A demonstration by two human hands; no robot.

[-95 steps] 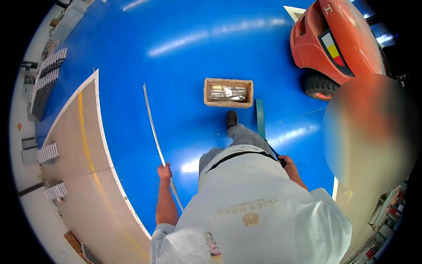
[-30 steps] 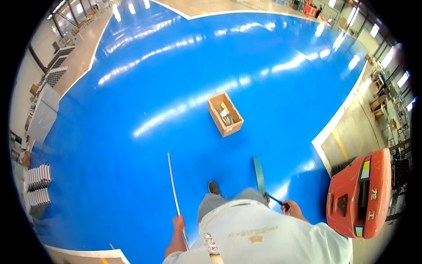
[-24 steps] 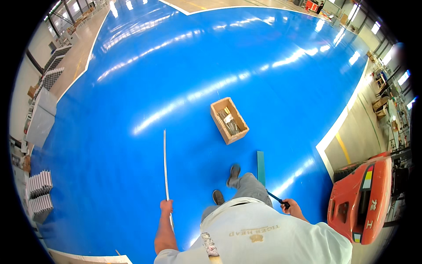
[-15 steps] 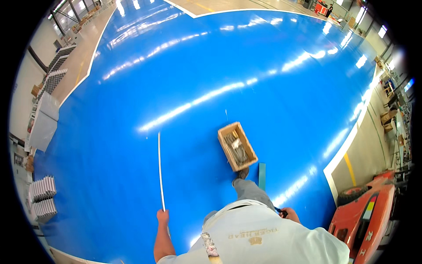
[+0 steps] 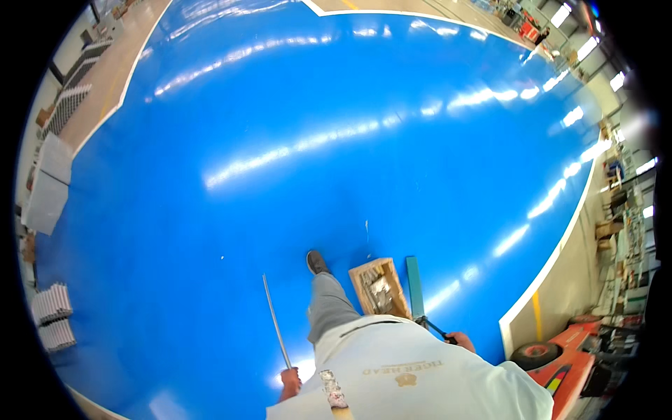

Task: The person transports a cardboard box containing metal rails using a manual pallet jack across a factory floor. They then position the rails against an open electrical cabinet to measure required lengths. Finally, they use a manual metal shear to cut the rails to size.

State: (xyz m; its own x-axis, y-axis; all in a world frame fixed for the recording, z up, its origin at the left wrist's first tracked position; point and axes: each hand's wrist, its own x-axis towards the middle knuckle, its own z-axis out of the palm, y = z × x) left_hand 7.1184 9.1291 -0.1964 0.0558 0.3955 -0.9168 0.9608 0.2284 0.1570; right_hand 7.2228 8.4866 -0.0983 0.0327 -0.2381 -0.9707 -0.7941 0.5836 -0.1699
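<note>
The left hand [image 5: 290, 381] was wrapped around a long thin rod [image 5: 275, 320] pointing ahead over the blue floor [image 5: 315, 161]; the right hand [image 5: 462, 341] gripped a dark handle. The rod's tip could clip the wooden crate [image 5: 379, 287] (just beside the striding leg).

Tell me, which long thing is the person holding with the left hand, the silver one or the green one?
The thin silver rod. The left hand grips its near end. The flat green bar is wider and sits beside the wooden box, near the right hand.
</note>
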